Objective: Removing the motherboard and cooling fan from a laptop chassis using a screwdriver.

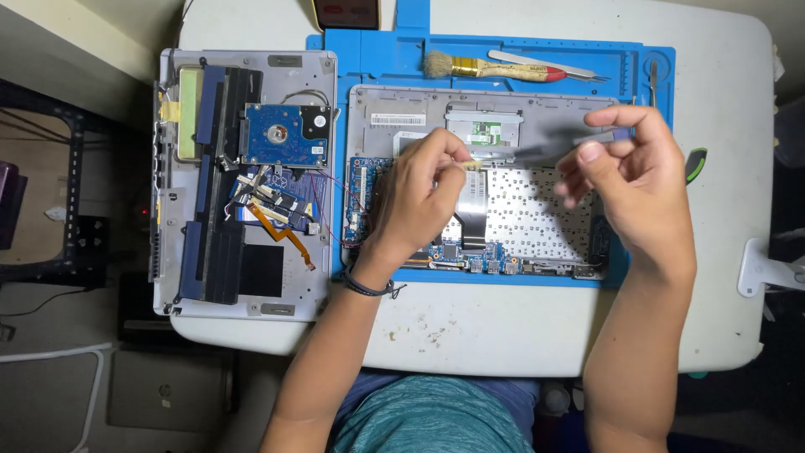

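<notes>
Left hand [419, 197] is over the middle of the opened laptop base [482, 189], thumb and fingertips pinched on a small pale tab [472, 166] at the top end of the flat ribbon cable [472, 210]. The cable runs down the keyboard backplate to the circuit board strip [470, 252] along the base's near edge. Black band on that wrist.

Right hand [625, 180] is raised above the right part of the base, fingers curled, thumb and forefinger gripping a thin dark tool [570, 144] that points left toward the tab. The tool is motion-blurred, so its kind can't be told. The hand covers the right end of the keyboard backplate.

The base sits on a blue work mat [503, 54] in the middle of the white table [729, 75]. Along the mat's far edge lie a brush [486, 67] with pale bristles and a red-tipped handle, and tweezers [549, 67] just beside it. A slim metal tool [653, 80] is at the mat's far right corner.

On the left part of the table, overhanging its left edge, lies the other laptop half [243, 184], inside up. It has a blue hard drive [285, 134] near its far edge, loose wires and an orange flex strip [289, 239] below that, and a long dark bar [218, 184] down its left side. Thin wires link the two halves.

A dark reddish object [345, 13] is at the table's far edge.
</notes>
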